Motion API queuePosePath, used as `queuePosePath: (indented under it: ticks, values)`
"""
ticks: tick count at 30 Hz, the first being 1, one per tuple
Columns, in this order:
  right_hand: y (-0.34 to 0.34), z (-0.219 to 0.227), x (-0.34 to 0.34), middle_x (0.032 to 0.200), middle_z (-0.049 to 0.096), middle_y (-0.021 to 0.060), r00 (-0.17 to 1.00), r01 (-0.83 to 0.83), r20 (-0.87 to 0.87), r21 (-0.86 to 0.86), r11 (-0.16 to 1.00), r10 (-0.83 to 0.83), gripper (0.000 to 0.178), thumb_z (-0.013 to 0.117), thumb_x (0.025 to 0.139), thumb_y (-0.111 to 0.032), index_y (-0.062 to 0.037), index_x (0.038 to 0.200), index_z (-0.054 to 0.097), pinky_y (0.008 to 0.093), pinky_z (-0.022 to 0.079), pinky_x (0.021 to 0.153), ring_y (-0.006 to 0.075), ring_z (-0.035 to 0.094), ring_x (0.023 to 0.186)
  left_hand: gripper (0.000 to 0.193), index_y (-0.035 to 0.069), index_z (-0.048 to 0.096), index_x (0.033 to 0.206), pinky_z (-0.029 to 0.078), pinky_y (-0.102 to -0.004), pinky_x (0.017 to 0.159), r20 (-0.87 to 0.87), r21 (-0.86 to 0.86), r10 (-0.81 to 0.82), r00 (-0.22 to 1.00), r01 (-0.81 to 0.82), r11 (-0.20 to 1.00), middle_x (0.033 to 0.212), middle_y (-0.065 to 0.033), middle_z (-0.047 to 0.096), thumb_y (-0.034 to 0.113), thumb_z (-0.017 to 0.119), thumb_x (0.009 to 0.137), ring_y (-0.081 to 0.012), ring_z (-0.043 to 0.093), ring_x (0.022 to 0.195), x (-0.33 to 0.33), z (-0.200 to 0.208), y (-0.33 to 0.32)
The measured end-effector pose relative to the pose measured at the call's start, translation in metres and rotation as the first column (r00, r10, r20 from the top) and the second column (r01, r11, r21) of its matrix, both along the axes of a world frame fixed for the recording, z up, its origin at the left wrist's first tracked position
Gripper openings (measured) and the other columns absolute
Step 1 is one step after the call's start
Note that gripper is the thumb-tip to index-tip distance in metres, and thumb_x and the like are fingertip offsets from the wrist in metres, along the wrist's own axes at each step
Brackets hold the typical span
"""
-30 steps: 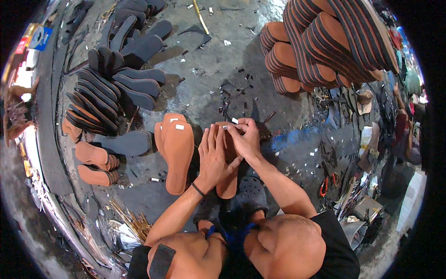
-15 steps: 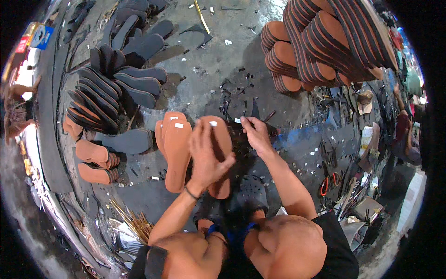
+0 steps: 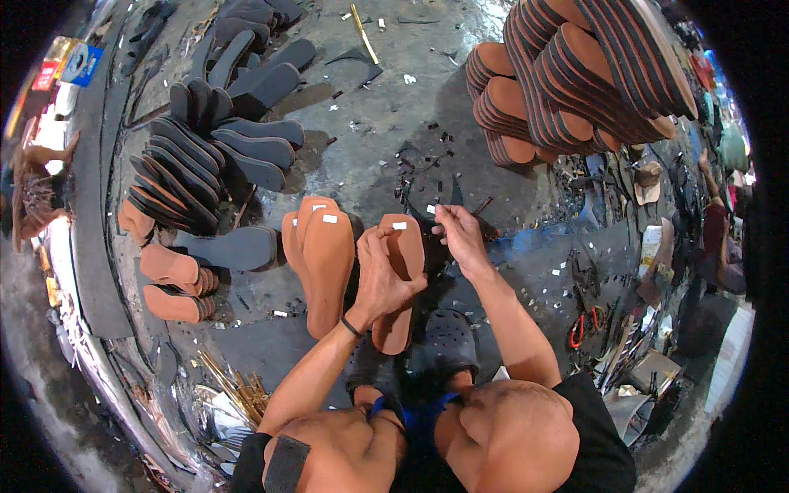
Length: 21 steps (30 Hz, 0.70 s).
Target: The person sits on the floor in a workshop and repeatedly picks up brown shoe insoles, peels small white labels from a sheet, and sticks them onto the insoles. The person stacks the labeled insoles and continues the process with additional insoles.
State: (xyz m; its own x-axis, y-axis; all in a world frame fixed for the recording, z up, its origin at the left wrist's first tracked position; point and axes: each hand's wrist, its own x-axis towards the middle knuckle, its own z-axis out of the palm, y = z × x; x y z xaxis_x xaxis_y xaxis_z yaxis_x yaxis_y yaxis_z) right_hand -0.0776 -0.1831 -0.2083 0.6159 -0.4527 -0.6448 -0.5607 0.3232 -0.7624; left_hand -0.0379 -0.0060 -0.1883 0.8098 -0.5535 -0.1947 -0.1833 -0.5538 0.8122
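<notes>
The right hand [image 3: 462, 238], at the brown sole [image 3: 404, 251] a second ago, is now off to its right, fingers pinching a white label [image 3: 431, 209]. The sole's own tag [image 3: 399, 226] lies uncovered at its far end. The left hand [image 3: 380, 275] grasps the sole. Left of the sole, tagged soles [image 3: 330, 255] overlap; beyond it, rightward, rises a stack [image 3: 567, 82]; a clog [image 3: 450, 338] crowds its near end.

the floor [image 3: 370, 111] before you carries tan soles [image 3: 329, 267], dark soles [image 3: 253, 170] to your left, a sole stack [image 3: 571, 86] to your right and a yellow stick [image 3: 364, 34].
</notes>
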Motion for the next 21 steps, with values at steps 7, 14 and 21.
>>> queuePosePath:
  ticks: [7,14,21]
  values:
    - [0.003,-0.005,-0.007,0.097,0.065,0.0024,0.999,0.046,0.008,0.143,0.989,-0.047,0.035,0.061,0.098,-0.038,-0.0044,0.109,0.060,0.0268,0.048,0.067,0.0106,0.063,0.082,0.089,-0.001,0.035,0.128,0.036,-0.0446,0.105,-0.027,0.005,0.047,0.999,-0.047,0.999,0.125,-0.0182,0.040,0.022,0.086,0.058,-0.0364,0.036,0.122,0.007,-0.002,0.004]
    - [0.003,-0.007,-0.009,0.095,0.067,0.0045,1.000,-0.007,-0.024,0.044,0.999,0.008,0.036,0.060,0.098,-0.036,-0.0014,0.108,0.064,0.0276,0.049,0.071,0.0129,0.064,0.084,0.082,0.004,0.044,0.129,0.040,-0.0427,0.102,0.349,0.092,0.096,0.932,-0.136,0.987,0.130,-0.0189,0.041,0.020,0.085,0.060,-0.0362,0.042,0.124,0.035,0.040,0.027]
    - [0.011,-0.041,-0.015,0.092,0.066,0.0053,0.987,-0.153,0.003,-0.269,0.951,0.159,0.039,0.061,0.097,-0.034,0.0034,0.102,0.068,0.0311,0.047,0.078,0.0167,0.060,0.085,0.085,0.006,0.043,0.138,0.029,-0.0479,0.111,0.462,0.421,-0.085,0.883,-0.134,0.897,0.147,-0.0219,0.035,0.023,0.087,0.066,-0.0425,0.030,0.139,0.044,0.041,0.058]
